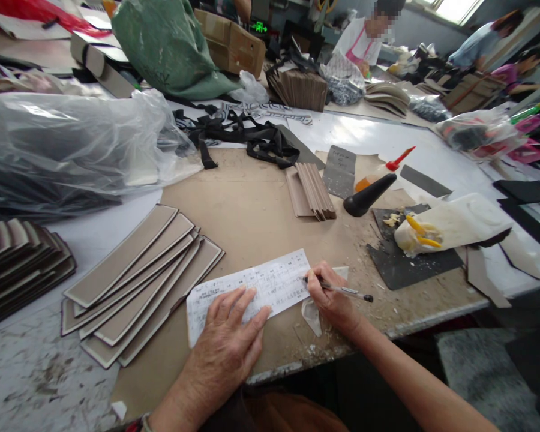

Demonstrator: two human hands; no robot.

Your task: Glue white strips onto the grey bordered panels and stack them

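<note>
A white paper slip (252, 282) with printed lines and handwriting lies near the front edge of the work table. My left hand (227, 336) rests on its lower left part, fingers spread and flat. At the slip's right end, my right hand (333, 297) is closed around a pen (348, 292), its tip touching the paper or just over it. Under and beside my right hand are pale scraps (312, 317). Left of the slip, several beige strips with dark edges (144, 282) lie fanned out.
A black cone-shaped object (369, 195), a white container with yellow tips (450, 225) and a stack of folded beige pieces (310, 191) stand beyond my hands. Clear plastic bags (72, 138) and black straps (270, 141) lie farther back. Several people work across the table.
</note>
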